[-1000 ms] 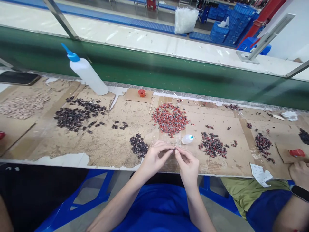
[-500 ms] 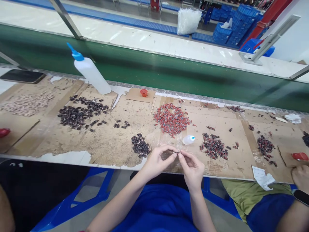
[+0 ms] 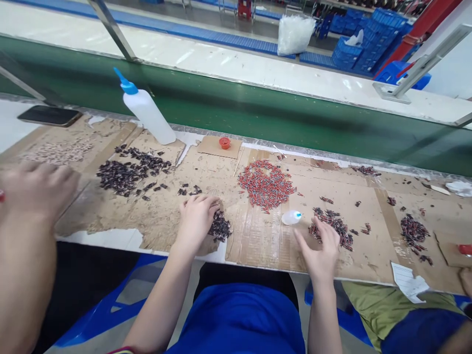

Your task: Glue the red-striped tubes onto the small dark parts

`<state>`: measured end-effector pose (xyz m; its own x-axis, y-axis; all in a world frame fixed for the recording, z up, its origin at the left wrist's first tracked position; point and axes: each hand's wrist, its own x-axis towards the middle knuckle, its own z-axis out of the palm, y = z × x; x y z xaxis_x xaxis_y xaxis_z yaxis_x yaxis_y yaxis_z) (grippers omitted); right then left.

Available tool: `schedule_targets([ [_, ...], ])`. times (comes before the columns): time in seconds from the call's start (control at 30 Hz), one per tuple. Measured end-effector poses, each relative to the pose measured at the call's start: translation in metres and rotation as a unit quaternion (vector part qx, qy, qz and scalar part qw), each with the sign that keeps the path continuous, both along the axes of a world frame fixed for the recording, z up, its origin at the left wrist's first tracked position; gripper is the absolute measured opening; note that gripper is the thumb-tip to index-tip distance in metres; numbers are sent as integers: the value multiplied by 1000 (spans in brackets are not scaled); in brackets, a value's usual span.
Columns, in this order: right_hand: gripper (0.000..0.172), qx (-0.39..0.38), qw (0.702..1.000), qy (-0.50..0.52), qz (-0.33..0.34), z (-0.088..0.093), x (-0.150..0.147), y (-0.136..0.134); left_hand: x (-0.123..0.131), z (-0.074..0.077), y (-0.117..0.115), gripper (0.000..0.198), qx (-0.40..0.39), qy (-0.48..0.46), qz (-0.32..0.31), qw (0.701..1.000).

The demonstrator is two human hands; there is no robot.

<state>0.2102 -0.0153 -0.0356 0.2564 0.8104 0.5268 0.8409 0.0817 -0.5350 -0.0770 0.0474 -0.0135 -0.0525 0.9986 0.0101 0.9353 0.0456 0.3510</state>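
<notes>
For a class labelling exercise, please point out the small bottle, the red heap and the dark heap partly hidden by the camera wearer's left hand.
Small bottle [image 3: 290,218], head view: its white body.
Red heap [image 3: 266,188], head view: near its middle.
Dark heap [image 3: 221,228], head view: the part clear of the left hand [image 3: 196,216].

A dark phone [image 3: 49,115] is lying at the far left of the surface [image 3: 12,132]. Behind it, a green strip [image 3: 258,110] is running left to right. Farther off, a bulging white bag [image 3: 295,35] is standing left of stacked blue crates [image 3: 383,42], and a red pillar [image 3: 416,39] is rising at far right. A torn paper slip [image 3: 407,281] is overhanging the near right edge.
</notes>
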Motion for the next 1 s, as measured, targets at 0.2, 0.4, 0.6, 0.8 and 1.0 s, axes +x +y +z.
schedule_targets([
  [0.2, 44, -42, 998, -4, 40, -13, -20, 19, 5, -1, 1, 33, -14, 38, -16, 999],
  [0.4, 26, -52, 990, 112, 71, -12, -26, 19, 22, -5, -8, 28, 2, -56, -64, 996],
  [0.6, 33, -84, 935, 337, 70, -5, -33, 8, 66, -18, -25, 14, -11, -218, -140, 966],
  [0.8, 31, -54, 891, 445, 67, -5, -32, 8, 71, -24, -32, 10, 63, -171, -61, 981],
  [1.0, 30, -70, 897, 436, 38, -2, -40, 13, 62, -28, -28, 21, 69, -199, -125, 969],
])
